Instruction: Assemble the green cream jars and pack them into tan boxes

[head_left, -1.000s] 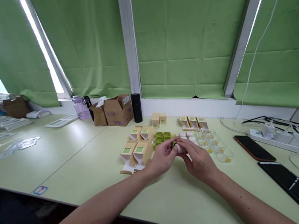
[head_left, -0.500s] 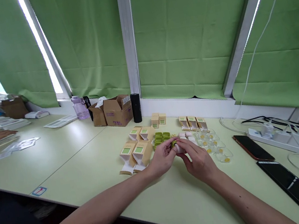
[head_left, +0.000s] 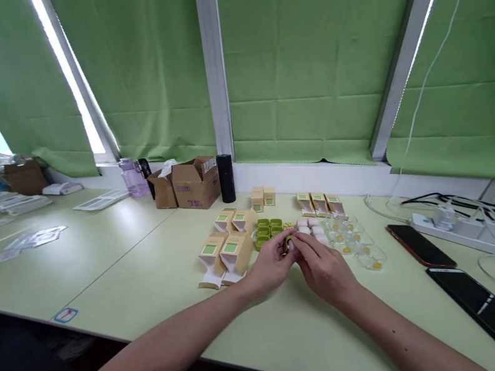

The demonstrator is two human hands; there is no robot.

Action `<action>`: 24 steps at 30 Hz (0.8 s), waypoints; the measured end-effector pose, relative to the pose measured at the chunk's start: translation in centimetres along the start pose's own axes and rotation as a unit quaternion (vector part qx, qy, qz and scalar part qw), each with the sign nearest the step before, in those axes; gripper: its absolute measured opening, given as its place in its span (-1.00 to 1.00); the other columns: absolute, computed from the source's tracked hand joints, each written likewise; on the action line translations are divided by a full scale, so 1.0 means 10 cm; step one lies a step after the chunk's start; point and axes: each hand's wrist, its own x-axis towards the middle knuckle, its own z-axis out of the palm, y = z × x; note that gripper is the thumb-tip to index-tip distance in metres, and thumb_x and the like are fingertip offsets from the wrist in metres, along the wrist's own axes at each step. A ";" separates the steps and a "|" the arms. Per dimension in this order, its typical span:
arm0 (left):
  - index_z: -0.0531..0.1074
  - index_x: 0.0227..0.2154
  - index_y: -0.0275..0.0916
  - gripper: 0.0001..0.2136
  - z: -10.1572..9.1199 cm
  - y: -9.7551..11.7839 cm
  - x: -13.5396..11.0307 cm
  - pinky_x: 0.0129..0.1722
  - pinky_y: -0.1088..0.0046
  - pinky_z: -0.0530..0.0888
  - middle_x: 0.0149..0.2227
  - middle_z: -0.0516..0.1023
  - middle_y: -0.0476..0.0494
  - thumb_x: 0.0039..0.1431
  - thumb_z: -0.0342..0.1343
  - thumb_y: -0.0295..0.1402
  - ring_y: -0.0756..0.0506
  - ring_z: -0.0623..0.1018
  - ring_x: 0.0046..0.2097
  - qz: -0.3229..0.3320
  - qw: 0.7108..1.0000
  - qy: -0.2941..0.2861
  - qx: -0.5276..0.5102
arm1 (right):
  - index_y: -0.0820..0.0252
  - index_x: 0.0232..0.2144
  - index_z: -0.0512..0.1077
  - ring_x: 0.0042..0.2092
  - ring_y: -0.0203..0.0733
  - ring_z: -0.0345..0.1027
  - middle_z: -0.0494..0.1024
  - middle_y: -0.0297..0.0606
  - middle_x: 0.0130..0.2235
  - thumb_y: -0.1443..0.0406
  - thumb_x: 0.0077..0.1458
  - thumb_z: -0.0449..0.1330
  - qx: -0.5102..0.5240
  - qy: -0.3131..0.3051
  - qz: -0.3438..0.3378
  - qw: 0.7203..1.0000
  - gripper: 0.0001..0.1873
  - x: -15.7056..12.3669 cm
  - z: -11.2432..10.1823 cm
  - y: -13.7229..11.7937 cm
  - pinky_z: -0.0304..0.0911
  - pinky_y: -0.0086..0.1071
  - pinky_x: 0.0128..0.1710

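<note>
Holding green cup (head_left: 286, 244), white piece (head_left: 291, 246)

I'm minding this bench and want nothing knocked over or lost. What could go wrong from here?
The small green piece is held in the fingers of the left hand, with the right hand's fingers at it; it might slip and drop.
The white pieces sit just beyond the right hand, which could nudge them.
The clear pieces with yellow spots lie loose to their right; a sideways sweep might scatter them.
</note>
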 end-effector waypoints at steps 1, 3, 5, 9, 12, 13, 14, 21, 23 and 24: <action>0.42 0.31 -0.33 -0.28 0.00 -0.01 0.00 0.14 0.11 0.52 0.04 0.62 -0.38 0.26 0.31 0.08 -0.27 0.58 0.06 0.001 1.000 -0.001 -0.002 | 0.27 0.24 0.44 0.06 0.05 0.64 0.65 0.08 0.12 0.45 0.40 0.10 -0.002 0.002 -0.001 1.000 -0.59 0.00 0.00 0.00 0.65 -0.21 -0.11; 0.43 0.30 -0.31 -0.29 -0.01 -0.02 0.00 0.16 0.09 0.53 0.05 0.62 -0.38 0.26 0.31 0.07 -0.27 0.59 0.06 0.002 1.000 -0.003 -0.008 | 0.29 0.23 0.45 0.07 0.06 0.64 0.65 0.09 0.12 0.45 0.40 0.11 -0.005 0.004 -0.001 1.000 -0.60 0.00 -0.01 -0.01 0.65 -0.20 -0.10; 0.43 0.30 -0.31 -0.30 -0.01 -0.03 0.00 0.20 0.07 0.51 0.08 0.61 -0.39 0.27 0.31 0.07 -0.28 0.58 0.09 0.007 1.000 -0.005 -0.016 | 0.30 0.22 0.45 0.06 0.06 0.65 0.65 0.09 0.12 0.46 0.39 0.11 -0.009 0.003 -0.003 1.000 -0.60 0.01 -0.01 -0.01 0.65 -0.21 -0.12; 0.43 0.29 -0.30 -0.31 0.00 -0.04 0.00 0.21 0.06 0.50 0.08 0.61 -0.39 0.28 0.30 0.07 -0.29 0.57 0.12 0.015 1.000 -0.007 -0.021 | 0.31 0.18 0.48 0.00 0.04 0.67 0.66 0.08 0.11 0.47 0.39 0.11 -0.020 0.007 -0.009 1.000 -0.63 0.03 -0.02 -0.02 0.65 -0.24 -0.17; 0.45 0.29 -0.29 -0.33 0.00 -0.03 0.00 0.18 0.06 0.52 0.05 0.62 -0.38 0.28 0.30 0.07 -0.28 0.59 0.07 0.012 1.000 -0.005 -0.018 | 0.30 0.18 0.48 -0.01 0.04 0.68 0.67 0.08 0.10 0.47 0.38 0.10 -0.018 0.003 -0.005 1.000 -0.62 0.03 -0.02 -0.02 0.65 -0.25 -0.19; 0.45 0.29 -0.30 -0.32 0.00 -0.03 0.00 0.18 0.06 0.52 0.04 0.62 -0.38 0.28 0.30 0.07 -0.28 0.59 0.07 0.012 1.000 -0.004 -0.017 | 0.30 0.20 0.48 0.00 0.04 0.68 0.66 0.09 0.11 0.48 0.38 0.10 -0.016 0.002 -0.004 1.000 -0.60 0.03 -0.02 -0.02 0.65 -0.25 -0.18; 0.45 0.29 -0.30 -0.32 0.00 -0.03 0.00 0.18 0.06 0.52 0.04 0.62 -0.38 0.28 0.30 0.07 -0.28 0.59 0.07 0.012 1.000 -0.003 -0.015 | 0.30 0.21 0.48 0.02 0.05 0.67 0.66 0.09 0.12 0.48 0.37 0.10 -0.013 0.001 -0.002 1.000 -0.58 0.03 -0.02 -0.02 0.65 -0.25 -0.16; 0.45 0.29 -0.28 -0.32 -0.01 -0.04 0.00 0.17 0.08 0.54 0.06 0.63 -0.38 0.28 0.28 0.09 -0.30 0.59 0.11 0.015 1.000 -0.003 -0.013 | 0.34 0.20 0.48 0.03 0.07 0.67 0.65 0.10 0.12 0.50 0.35 0.12 -0.023 0.003 -0.009 1.000 -0.59 0.03 -0.02 -0.02 0.65 -0.23 -0.15; 0.46 0.27 -0.29 -0.33 -0.01 -0.04 0.01 0.19 0.08 0.53 0.06 0.63 -0.39 0.28 0.29 0.09 -0.30 0.59 0.13 0.015 1.000 -0.001 -0.017 | 0.35 0.19 0.48 0.03 0.07 0.67 0.65 0.10 0.12 0.51 0.35 0.12 -0.026 0.007 -0.014 1.000 -0.59 0.03 -0.01 -0.01 0.65 -0.22 -0.14; 0.47 0.27 -0.29 -0.33 0.00 -0.04 0.01 0.20 0.07 0.52 0.07 0.63 -0.39 0.27 0.30 0.09 -0.31 0.59 0.14 0.016 1.000 0.002 -0.019 | 0.35 0.19 0.47 0.03 0.06 0.67 0.66 0.10 0.12 0.51 0.35 0.12 -0.026 0.009 -0.014 1.000 -0.59 0.03 -0.01 -0.01 0.65 -0.22 -0.14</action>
